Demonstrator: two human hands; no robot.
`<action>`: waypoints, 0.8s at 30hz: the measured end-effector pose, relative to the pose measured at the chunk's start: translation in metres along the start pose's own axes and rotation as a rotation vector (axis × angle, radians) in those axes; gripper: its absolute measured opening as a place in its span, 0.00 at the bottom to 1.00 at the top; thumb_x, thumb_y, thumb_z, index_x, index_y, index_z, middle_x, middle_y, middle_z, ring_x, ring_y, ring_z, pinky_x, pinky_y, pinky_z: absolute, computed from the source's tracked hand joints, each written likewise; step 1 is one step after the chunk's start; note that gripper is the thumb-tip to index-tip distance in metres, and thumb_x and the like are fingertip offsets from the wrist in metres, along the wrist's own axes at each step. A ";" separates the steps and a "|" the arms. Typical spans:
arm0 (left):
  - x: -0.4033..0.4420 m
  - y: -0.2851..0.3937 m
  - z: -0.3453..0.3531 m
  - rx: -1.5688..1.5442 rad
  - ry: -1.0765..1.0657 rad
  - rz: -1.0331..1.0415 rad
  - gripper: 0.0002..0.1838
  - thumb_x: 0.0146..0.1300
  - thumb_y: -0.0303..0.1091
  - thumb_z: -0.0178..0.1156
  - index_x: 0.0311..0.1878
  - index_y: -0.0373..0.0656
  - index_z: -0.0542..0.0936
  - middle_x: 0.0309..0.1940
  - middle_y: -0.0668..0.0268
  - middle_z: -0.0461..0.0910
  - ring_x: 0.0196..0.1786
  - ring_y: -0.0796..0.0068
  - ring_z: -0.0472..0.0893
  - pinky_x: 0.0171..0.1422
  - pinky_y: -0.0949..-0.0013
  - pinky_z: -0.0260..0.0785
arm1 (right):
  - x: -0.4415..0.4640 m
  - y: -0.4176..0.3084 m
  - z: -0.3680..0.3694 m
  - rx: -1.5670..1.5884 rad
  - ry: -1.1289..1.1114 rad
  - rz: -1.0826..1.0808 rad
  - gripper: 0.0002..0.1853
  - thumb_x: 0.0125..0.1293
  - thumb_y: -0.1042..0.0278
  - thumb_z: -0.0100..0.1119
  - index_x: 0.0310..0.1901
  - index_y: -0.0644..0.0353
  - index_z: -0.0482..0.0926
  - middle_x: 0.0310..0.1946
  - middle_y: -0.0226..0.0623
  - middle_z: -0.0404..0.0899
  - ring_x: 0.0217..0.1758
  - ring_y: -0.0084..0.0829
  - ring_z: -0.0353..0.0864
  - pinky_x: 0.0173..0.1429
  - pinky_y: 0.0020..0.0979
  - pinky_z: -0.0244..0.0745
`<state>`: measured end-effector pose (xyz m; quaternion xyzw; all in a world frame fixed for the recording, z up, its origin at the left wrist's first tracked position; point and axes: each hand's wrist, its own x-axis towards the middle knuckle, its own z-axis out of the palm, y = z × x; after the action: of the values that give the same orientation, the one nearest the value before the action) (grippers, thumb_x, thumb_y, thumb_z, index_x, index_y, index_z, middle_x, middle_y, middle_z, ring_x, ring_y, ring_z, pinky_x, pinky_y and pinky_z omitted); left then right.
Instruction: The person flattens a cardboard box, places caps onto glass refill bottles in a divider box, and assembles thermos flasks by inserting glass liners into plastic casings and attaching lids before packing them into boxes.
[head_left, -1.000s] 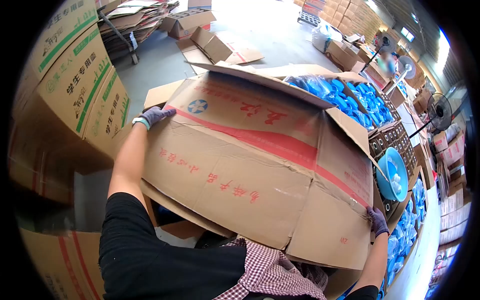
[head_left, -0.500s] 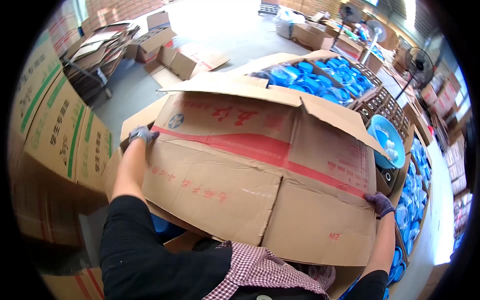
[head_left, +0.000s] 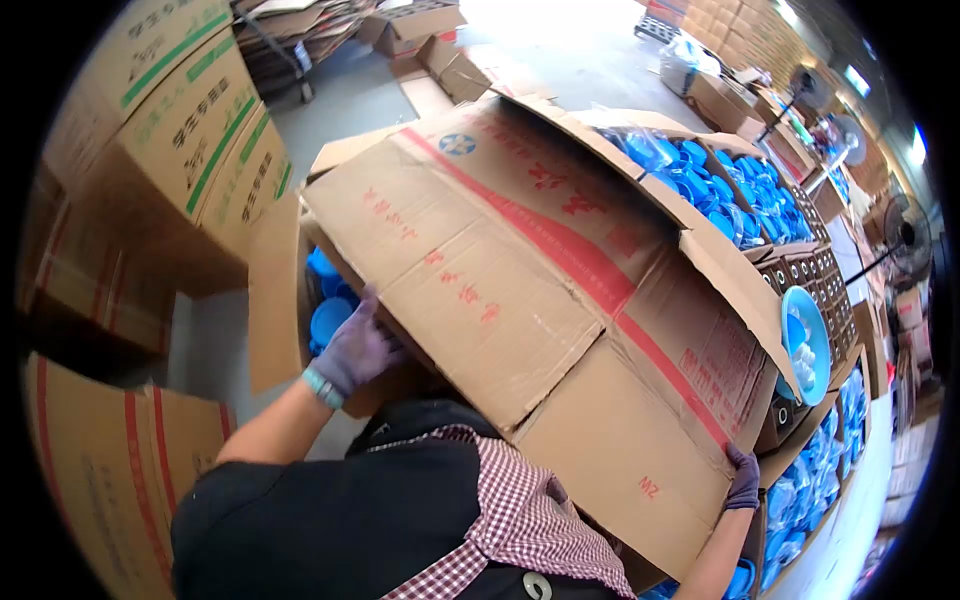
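A large flattened cardboard box (head_left: 480, 290) with red print and a red stripe lies tilted in front of me, across open cartons. My right hand (head_left: 742, 478), in a purple-grey glove, grips its right edge, fingers closed around the board. My left hand (head_left: 358, 350), gloved the same way, is at the near left edge of the board with thumb and fingers apart. Part of its fingers is hidden by the cardboard. Blue plastic lids (head_left: 332, 315) show in an open carton (head_left: 275, 300) just beyond my left hand.
Stacked printed cartons (head_left: 190, 140) stand at the left, with another carton (head_left: 130, 470) nearer. Ahead and right are bagged blue lids (head_left: 700, 185), divided cartons (head_left: 810, 285) and a blue basin (head_left: 822, 345) holding white pieces. A fan (head_left: 900, 232) stands farther right.
My left hand has left the far left corner of the flattened box and come down to its near left edge. The board has turned clockwise, uncovering blue lids at left. My right hand keeps its grip.
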<state>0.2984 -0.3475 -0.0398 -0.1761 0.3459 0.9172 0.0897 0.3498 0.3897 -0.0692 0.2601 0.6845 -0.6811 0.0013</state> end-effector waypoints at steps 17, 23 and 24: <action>0.086 0.115 0.110 0.645 -0.400 0.925 0.14 0.74 0.40 0.61 0.48 0.37 0.78 0.50 0.55 0.86 0.55 0.57 0.85 0.64 0.55 0.77 | -0.022 -0.030 0.079 0.227 0.097 -0.189 0.30 0.61 0.73 0.71 0.66 0.68 0.76 0.56 0.41 0.84 0.54 0.37 0.86 0.61 0.35 0.82; 0.257 0.315 0.120 0.524 -0.451 0.868 0.23 0.76 0.44 0.60 0.66 0.37 0.76 0.55 0.62 0.84 0.61 0.71 0.82 0.65 0.59 0.78 | 0.042 -0.167 0.234 0.007 -0.042 -0.506 0.21 0.71 0.71 0.58 0.63 0.72 0.79 0.57 0.44 0.84 0.57 0.37 0.85 0.69 0.39 0.78; 0.283 0.352 0.146 0.397 -0.398 0.812 0.25 0.76 0.46 0.61 0.68 0.39 0.75 0.60 0.60 0.81 0.63 0.67 0.81 0.68 0.59 0.75 | 0.064 -0.202 0.277 -0.179 -0.084 -0.644 0.20 0.73 0.71 0.55 0.61 0.73 0.80 0.56 0.45 0.85 0.59 0.37 0.84 0.70 0.39 0.77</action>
<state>-0.1013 -0.5007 0.1651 0.1720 0.5307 0.8105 -0.1786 0.1247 0.1666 0.0763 0.0010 0.7880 -0.5938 -0.1628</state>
